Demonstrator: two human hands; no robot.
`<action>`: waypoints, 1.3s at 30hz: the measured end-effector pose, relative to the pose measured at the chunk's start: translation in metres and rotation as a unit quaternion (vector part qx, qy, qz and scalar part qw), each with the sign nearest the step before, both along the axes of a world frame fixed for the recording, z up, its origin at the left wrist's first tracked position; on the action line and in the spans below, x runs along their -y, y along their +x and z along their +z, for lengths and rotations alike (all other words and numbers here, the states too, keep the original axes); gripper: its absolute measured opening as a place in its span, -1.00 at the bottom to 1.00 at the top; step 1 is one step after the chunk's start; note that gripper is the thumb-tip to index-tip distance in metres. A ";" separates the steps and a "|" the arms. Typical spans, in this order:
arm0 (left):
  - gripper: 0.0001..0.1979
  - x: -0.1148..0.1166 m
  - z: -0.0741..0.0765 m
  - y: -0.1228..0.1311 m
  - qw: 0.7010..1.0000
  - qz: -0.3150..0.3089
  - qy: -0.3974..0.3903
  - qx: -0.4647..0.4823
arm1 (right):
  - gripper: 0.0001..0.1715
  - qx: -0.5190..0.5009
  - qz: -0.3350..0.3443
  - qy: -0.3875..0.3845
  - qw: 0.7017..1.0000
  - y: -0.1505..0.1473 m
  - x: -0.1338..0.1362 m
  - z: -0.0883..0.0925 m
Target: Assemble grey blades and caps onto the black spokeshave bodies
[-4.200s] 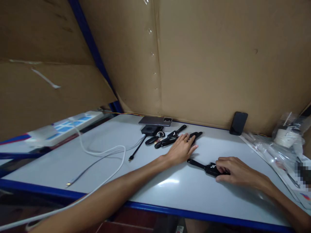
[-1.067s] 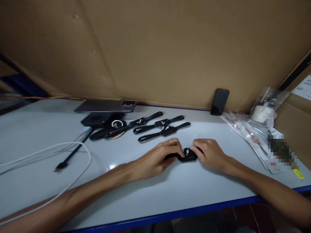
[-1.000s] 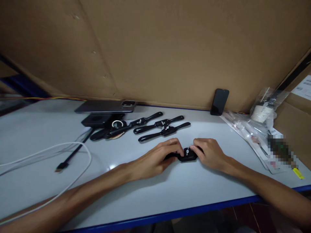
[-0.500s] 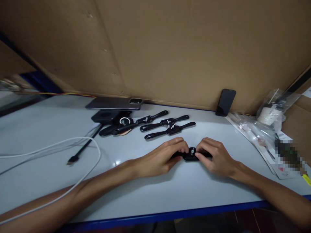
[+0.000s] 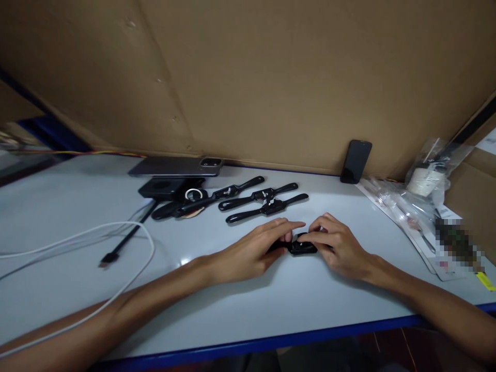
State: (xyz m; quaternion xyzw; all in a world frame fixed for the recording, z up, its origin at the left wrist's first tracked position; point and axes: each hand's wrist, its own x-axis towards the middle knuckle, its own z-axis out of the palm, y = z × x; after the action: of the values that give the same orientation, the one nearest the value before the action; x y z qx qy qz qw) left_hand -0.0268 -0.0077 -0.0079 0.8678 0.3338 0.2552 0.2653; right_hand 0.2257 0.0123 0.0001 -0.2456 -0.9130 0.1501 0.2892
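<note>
A black spokeshave [image 5: 304,249] lies across the near part of the table between my hands. My left hand [image 5: 267,243] is closed round its left handle, with the index finger stretched out over the body. At the middle, by the small metal screw and cap, the fingers of my right hand [image 5: 336,245] are bent and pressed on the tool. They partly hide the screw and the right handle. Beyond my hands rest more black spokeshaves, among them a near one [image 5: 267,208], one behind it [image 5: 258,196] and another further left [image 5: 222,195].
At the back left a grey phone [image 5: 166,166] lies above a black box [image 5: 163,187]. A white cable [image 5: 153,243] loops over my left forearm. Another phone [image 5: 355,161] leans on the cardboard wall [image 5: 271,77]. Plastic packaging [image 5: 403,217] and a white roll [image 5: 424,181] are at right.
My right fingers have shifted left from the right handle onto the spokeshave's middle. My left index finger has stretched out. The view has moved slightly.
</note>
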 end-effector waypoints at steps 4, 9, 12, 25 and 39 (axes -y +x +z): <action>-0.49 0.000 0.005 0.002 1.000 0.004 -0.001 -0.005 | -0.77 -0.052 -0.018 -0.012 0.998 0.000 0.000 0.002; -0.60 0.001 0.009 0.003 1.000 0.000 -0.016 -0.014 | -0.96 0.003 -0.066 -0.017 0.998 -0.004 0.006 0.004; -0.59 0.001 0.008 0.003 1.000 0.001 -0.008 -0.009 | -0.97 0.013 -0.072 -0.002 0.997 -0.005 0.007 0.003; -0.57 0.000 0.008 0.004 1.000 0.006 -0.006 -0.021 | -0.68 -0.041 -0.049 0.010 0.998 -0.004 0.002 -0.001; -0.68 0.000 0.010 0.005 0.999 0.001 -0.013 -0.030 | -0.67 -0.028 0.014 0.012 0.999 0.000 -0.002 0.002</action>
State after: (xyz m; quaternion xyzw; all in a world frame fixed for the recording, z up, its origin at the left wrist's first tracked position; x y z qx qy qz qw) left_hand -0.0219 -0.0081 0.0022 0.8711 0.3457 0.2250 0.2667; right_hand 0.2254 0.0138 0.0020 -0.2254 -0.9096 0.1501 0.3151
